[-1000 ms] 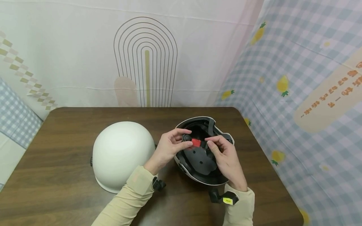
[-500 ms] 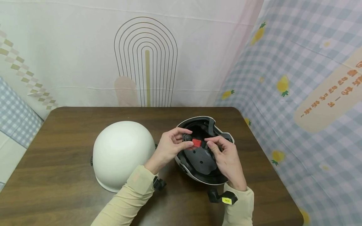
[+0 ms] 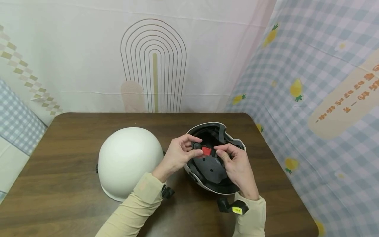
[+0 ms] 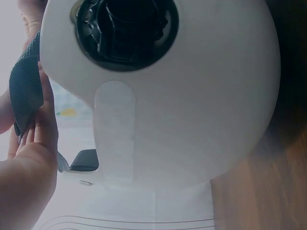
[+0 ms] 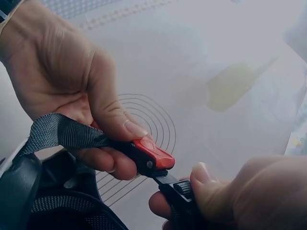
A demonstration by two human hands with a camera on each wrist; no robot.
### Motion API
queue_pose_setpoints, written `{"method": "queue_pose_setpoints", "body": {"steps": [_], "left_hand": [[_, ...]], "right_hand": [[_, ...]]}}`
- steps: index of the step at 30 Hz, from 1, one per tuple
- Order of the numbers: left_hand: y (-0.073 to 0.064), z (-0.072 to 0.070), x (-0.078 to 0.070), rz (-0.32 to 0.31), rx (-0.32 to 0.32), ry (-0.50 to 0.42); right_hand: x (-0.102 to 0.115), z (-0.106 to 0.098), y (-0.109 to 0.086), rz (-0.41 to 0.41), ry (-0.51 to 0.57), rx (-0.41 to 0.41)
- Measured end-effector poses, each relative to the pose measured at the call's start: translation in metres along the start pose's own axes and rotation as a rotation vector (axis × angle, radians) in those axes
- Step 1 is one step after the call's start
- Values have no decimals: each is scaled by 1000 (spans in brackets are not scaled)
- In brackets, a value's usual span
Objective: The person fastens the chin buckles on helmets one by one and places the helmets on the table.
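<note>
An upturned white helmet [image 3: 211, 169], its black padded inside showing, lies at the right of the table. Above its opening, my left hand [image 3: 176, 153] pinches a red-and-black chin-strap buckle [image 5: 154, 154] between thumb and fingers. My right hand [image 3: 238, 166] pinches the black strap end [image 5: 184, 199] with its metal tongue [image 5: 166, 179]. In the right wrist view the tongue meets the buckle's end; whether it is latched I cannot tell. The left wrist view shows the helmet's white shell [image 4: 192, 105] close up beside the left hand [image 4: 36, 148] and the dark webbing strap [image 4: 26, 88].
A second white helmet [image 3: 128, 161] sits dome up on the brown wooden table [image 3: 68, 184], left of the hands, close to the left forearm. A white patterned cloth [image 3: 213, 59] hangs behind the table, and a checked cloth [image 3: 319, 65] hangs along the right side.
</note>
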State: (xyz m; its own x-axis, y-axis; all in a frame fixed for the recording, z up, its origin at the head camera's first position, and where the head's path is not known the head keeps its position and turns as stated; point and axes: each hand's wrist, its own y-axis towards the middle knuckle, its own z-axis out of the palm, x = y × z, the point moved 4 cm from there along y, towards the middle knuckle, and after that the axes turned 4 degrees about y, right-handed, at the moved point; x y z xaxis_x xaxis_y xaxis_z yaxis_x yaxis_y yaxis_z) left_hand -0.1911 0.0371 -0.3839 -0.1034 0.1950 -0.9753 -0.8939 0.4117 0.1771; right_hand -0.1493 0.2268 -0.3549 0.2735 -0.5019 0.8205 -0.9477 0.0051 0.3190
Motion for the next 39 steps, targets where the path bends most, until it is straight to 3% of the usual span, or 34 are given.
{"method": "queue_pose_setpoints", "body": {"steps": [6, 19, 28, 35, 39], "left_hand": [[-1, 0, 2, -3, -7, 50], [-1, 1, 4, -10, 6, 58], [0, 2, 3, -9, 43, -8], [-1, 6, 1, -10, 64, 23], [-1, 4, 2, -12, 54, -27]], "right_hand": [[3, 0, -2, 1, -5, -5], [3, 6, -4, -17, -78, -52], [4, 7, -4, -50, 26, -44], [10, 10, -5, -48, -72, -35], [5, 9, -3, -2, 11, -27]]}}
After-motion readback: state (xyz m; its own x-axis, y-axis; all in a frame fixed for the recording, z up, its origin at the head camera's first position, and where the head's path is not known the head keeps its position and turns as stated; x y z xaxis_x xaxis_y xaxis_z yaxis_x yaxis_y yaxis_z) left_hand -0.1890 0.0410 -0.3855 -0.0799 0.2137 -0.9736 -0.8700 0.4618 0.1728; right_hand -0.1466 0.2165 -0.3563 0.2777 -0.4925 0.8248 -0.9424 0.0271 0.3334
